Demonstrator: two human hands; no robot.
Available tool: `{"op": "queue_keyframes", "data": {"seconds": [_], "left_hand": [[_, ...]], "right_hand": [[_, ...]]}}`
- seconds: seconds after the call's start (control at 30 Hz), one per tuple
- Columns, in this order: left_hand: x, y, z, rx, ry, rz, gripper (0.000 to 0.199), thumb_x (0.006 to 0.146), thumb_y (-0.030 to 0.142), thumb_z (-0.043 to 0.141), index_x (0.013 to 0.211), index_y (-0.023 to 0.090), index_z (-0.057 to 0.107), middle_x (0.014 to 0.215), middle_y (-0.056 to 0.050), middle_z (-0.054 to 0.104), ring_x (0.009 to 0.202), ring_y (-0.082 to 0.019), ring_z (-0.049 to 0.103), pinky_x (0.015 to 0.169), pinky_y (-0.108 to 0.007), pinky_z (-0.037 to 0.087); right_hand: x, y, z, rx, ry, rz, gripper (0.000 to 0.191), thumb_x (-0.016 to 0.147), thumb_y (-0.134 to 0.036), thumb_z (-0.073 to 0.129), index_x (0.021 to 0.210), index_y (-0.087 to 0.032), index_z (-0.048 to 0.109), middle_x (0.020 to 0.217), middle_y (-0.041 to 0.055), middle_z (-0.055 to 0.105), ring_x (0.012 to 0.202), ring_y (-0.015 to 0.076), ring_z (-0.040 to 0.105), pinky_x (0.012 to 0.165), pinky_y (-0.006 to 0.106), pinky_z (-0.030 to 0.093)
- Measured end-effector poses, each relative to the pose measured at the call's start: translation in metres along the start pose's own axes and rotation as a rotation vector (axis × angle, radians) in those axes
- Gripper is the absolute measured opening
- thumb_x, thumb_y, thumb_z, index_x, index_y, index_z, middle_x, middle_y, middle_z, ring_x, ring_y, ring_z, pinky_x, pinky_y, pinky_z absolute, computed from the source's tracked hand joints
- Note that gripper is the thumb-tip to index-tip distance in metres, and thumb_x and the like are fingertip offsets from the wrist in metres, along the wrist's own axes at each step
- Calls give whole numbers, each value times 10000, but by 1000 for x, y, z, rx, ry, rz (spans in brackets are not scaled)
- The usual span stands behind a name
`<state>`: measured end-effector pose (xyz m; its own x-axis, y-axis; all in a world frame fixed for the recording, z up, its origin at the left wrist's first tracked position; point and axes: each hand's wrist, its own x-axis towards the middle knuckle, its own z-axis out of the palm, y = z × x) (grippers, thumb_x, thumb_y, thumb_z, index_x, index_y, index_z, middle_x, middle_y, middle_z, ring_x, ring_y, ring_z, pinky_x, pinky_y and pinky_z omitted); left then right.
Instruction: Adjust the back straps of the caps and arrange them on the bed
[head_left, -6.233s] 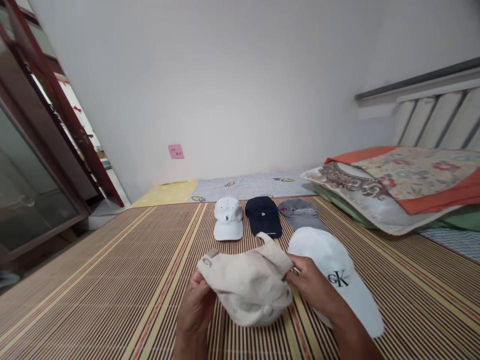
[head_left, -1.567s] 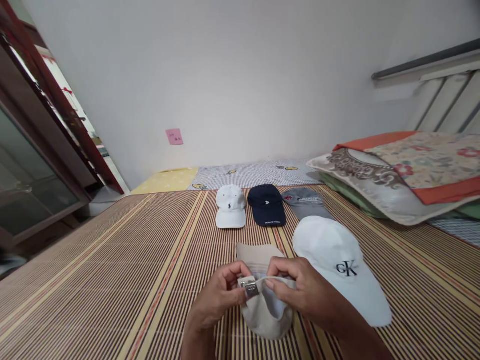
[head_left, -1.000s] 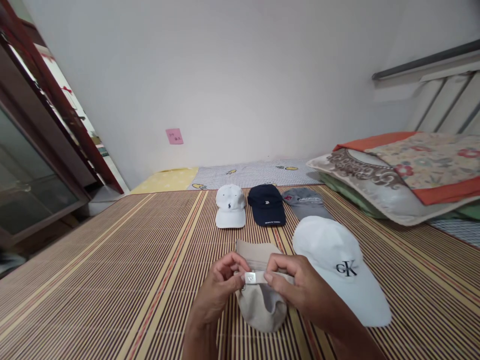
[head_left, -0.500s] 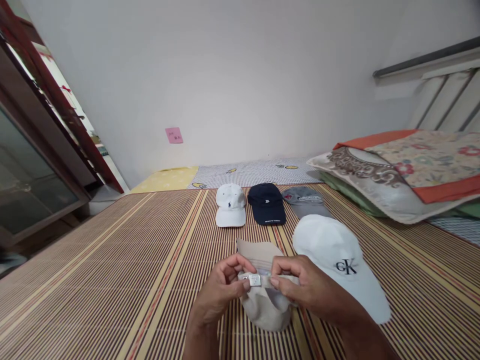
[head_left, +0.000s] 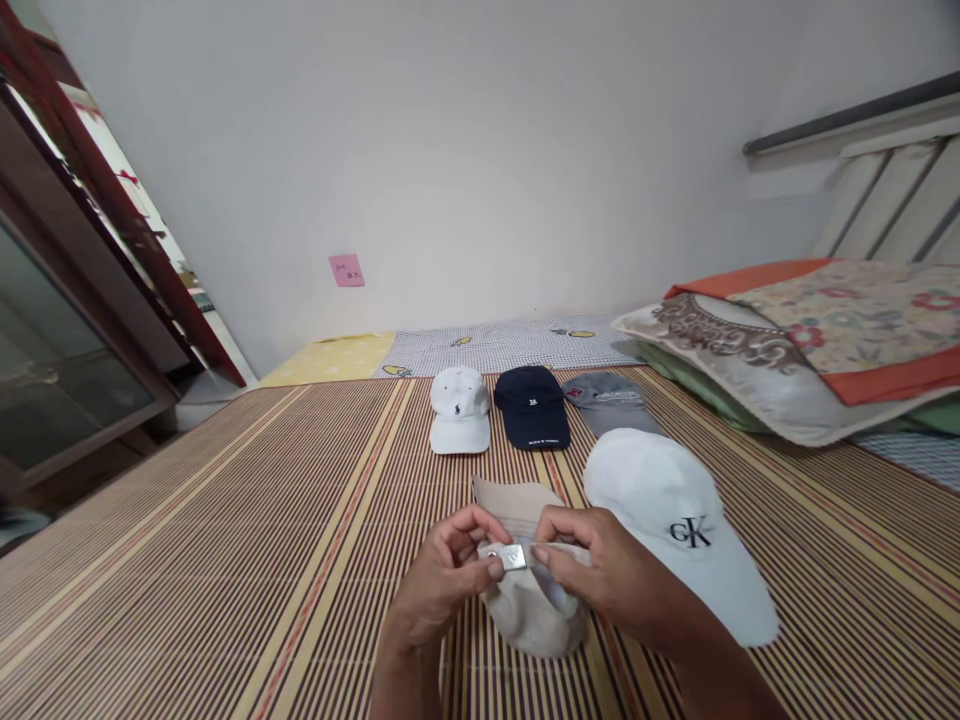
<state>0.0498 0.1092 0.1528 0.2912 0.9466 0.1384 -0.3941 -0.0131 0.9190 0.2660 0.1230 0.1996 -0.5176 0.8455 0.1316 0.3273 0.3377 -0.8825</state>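
Note:
A beige cap [head_left: 529, 615] lies crown toward me on the striped mat, its brim pointing away. At its back strap sits a small silver metal buckle [head_left: 514, 557]. My left hand [head_left: 450, 565] pinches the strap at the buckle's left end between thumb and fingers. From the other side, my right hand [head_left: 589, 560] grips the strap just right of the buckle, fingertips closed. Close to my right forearm rests a white cap with black letters [head_left: 675, 510], partly covered by that arm.
Beyond my hands stand a white cap [head_left: 460, 410], a navy cap [head_left: 533, 405] and a grey cap [head_left: 611, 400] in a row on the bamboo mat [head_left: 225, 540]. Pillows [head_left: 750, 360] are stacked at the right. A wall [head_left: 487, 150] closes off the back.
My right hand has shifted slightly left, closer to the buckle. The buckle has tilted a little, its right end higher. The other caps stay in place.

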Motion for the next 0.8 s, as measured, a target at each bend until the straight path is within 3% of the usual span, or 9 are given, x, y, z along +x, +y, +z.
{"op": "queue_keyframes", "data": {"seconds": [0.5,0.8], "left_hand": [[3,-6,2,-84,51,30,316,684,290,936,826,172,680,795,6,646,709,-106,569,657,-217,419],[2,-6,5,-96,41,24,315,693,298,933,829,171,680,809,-2,656,716,-112,564,661,-225,412]], "right_hand": [[-3,-10,-4,208,36,-41,263,920,-379,580,724,-204,562,616,-37,540,595,135,477,579,268,353],[-1,-14,5,144,-25,-18,215,916,-293,559,721,-205,542,650,-42,516,628,131,444,586,264,331]]}}
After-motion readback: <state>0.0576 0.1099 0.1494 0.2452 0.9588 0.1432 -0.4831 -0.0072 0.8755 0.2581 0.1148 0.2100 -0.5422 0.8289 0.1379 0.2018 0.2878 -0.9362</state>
